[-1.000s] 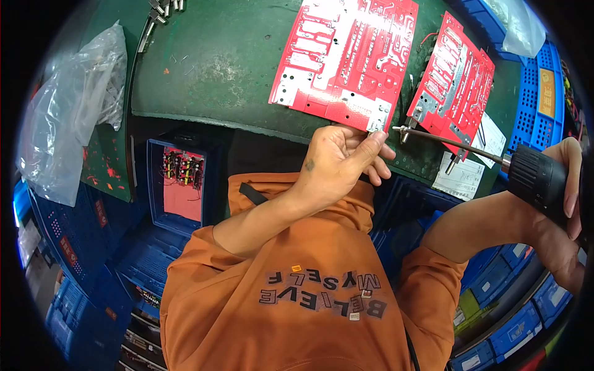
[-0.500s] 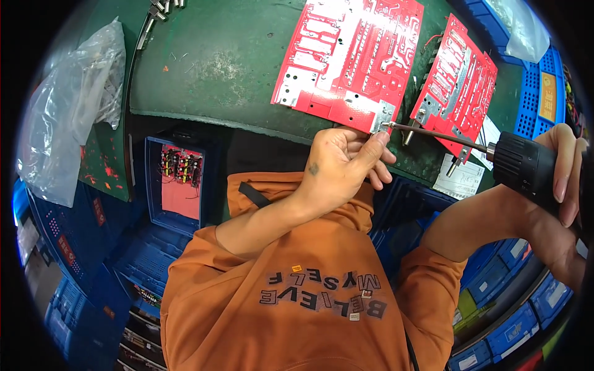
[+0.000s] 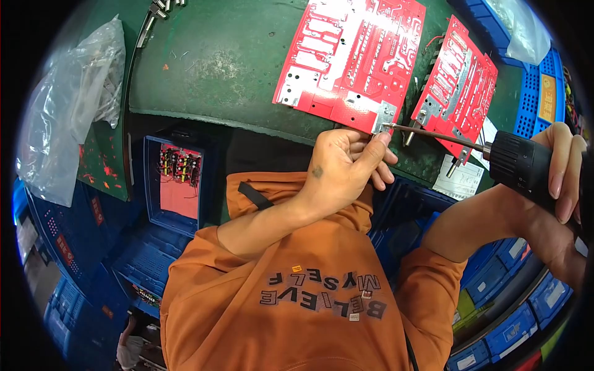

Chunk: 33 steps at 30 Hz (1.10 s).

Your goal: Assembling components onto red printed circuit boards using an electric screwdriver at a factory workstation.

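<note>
My left hand (image 3: 349,162) is closed at the near corner of a red circuit board (image 3: 331,105), thumb along the corner and fingers curled below it; what the fingers touch underneath is hidden. In my right hand (image 3: 566,170) is a black electric screwdriver (image 3: 516,162), its long thin bit pointing left. The bit's tip meets the silvery pad at that same corner, just above my left thumb. The board lies with its soldered track side up. A second red circuit board (image 3: 458,89) sits tilted to the right, with metal posts (image 3: 455,167) at its corners.
The green worktop (image 3: 204,74) carries loose metal posts (image 3: 159,9) at the far left. A clear plastic bag (image 3: 74,111) hangs at left. Below the edge, a blue crate (image 3: 148,179) holds a populated red board. A paper slip (image 3: 459,177) and blue basket (image 3: 535,93) are at right.
The near board and my left hand have shifted very slightly right. The screwdriver body has edged left, its tip still at the corner. A pale shape now shows at the lower left.
</note>
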### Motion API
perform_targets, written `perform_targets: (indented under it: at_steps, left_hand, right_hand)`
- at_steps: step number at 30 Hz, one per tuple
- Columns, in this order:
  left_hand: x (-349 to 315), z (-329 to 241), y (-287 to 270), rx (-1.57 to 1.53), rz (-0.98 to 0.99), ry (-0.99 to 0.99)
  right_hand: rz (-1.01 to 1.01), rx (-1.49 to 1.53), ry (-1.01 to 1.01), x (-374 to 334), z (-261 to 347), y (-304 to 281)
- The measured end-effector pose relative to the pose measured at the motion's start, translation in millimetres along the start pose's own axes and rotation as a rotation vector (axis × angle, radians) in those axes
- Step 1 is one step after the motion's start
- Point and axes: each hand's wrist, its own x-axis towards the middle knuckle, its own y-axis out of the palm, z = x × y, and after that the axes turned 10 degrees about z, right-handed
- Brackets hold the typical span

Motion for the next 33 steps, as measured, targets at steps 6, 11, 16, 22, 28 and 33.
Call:
perform_targets:
  at_steps: [6,11,16,22,28,33]
  left_hand:
    - [0,2,1,0.012,-0.007,0.012]
    - [1,7,-1,0.032,0.003,0.046]
    - [1,11,-4,0.074,0.025,0.056]
    - [0,11,-1,0.042,-0.023,0.035]
    - [0,10,2,-0.007,-0.044,0.082]
    - [2,14,2,-0.023,-0.031,0.066]
  right_hand:
    - [0.010,-0.001,0.009,-5,7,-6]
    - [0.023,0.001,0.017,-4,7,-5]
    - [0.044,0.007,0.030,-2,6,-5]
    - [0.066,0.016,0.047,10,-6,5]
    - [0.092,0.025,0.070,11,-8,15]
    - [0.105,0.031,0.091,12,-14,14]
